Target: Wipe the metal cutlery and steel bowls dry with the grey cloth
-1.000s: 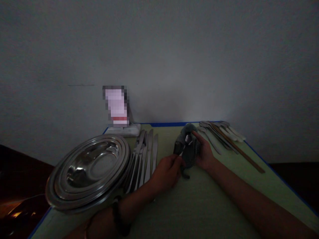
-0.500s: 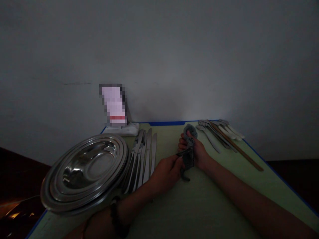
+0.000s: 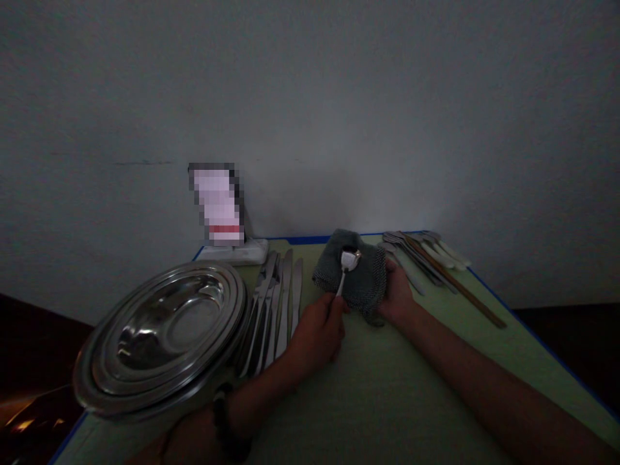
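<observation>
Back from the grip of the left hand (image 3: 322, 326), a dark bracelet (image 3: 227, 420) of round beads circles the wrist (image 3: 249, 397) and a thin band (image 3: 167, 441) sits farther up, while the right forearm (image 3: 475, 374) is bare.

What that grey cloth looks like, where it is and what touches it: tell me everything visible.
The cloth is grey and looks soft, with a coarse, speckled weave along its lower edges. It is spread open and rumpled, one corner drooping toward the person. The right hand holds it at its right side, apparently above the green table. The spoon in the left hand overlaps its middle; whether the two touch is unclear.
</observation>
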`<state>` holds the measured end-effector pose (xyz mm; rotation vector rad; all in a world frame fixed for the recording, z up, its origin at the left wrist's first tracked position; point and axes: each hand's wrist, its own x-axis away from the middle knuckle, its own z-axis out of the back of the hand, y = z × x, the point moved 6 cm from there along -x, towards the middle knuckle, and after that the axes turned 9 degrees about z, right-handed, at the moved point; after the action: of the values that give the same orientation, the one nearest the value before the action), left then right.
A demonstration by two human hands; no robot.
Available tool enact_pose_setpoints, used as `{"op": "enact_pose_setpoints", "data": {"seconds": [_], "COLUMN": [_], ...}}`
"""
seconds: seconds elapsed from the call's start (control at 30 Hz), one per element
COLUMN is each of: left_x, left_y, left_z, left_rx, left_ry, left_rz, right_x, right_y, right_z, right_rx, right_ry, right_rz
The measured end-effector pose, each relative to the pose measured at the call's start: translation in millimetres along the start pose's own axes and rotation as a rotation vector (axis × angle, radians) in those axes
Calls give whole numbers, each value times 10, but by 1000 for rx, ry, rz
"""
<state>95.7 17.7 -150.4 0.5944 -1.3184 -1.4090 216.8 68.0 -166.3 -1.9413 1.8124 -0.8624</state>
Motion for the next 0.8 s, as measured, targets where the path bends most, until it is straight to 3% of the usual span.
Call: {"op": "enact_pose_setpoints", "data": {"seconds": [0.13,0.33,0.47,0.7,0.8], "left_x": [-4,3,14,11,10], "left_y": [-24,51,32,11,37], "left_z": [-8,29,6,-15,-8], "left_rx": [-56,-508,-656,-698,-666], "left_ry": [0,124,108,83,66], "left_rz": [-5,-167,-145,-169,-175], "right_x": [33,25,0,8,22], "right_y": [46,75,37,-24,-102], "right_z": [-124,-80,-43,53,50], "right_rx": [137,300,438,737,830], "right_ry": [-149,-125,-154,4,27], "right_rz": [82,240,324,485,635]}}
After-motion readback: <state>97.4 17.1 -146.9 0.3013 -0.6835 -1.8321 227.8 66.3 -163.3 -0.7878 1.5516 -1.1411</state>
